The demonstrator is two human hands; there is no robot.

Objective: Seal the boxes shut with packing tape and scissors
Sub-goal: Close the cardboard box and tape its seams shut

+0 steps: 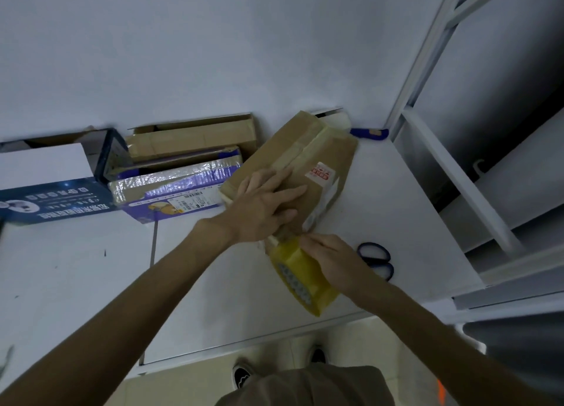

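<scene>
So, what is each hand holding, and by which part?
Right hand grips the yellow tape roll by its outer rim; left hand only presses flat on the cardboard box.

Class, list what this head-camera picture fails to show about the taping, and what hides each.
Head view:
Scissors: blades hidden behind the right hand; only handles show.
Free end of the tape roll: covered by the left hand on the brown box.
Red label: print too small and blurred.
Dark blue box: cut by left edge.
</scene>
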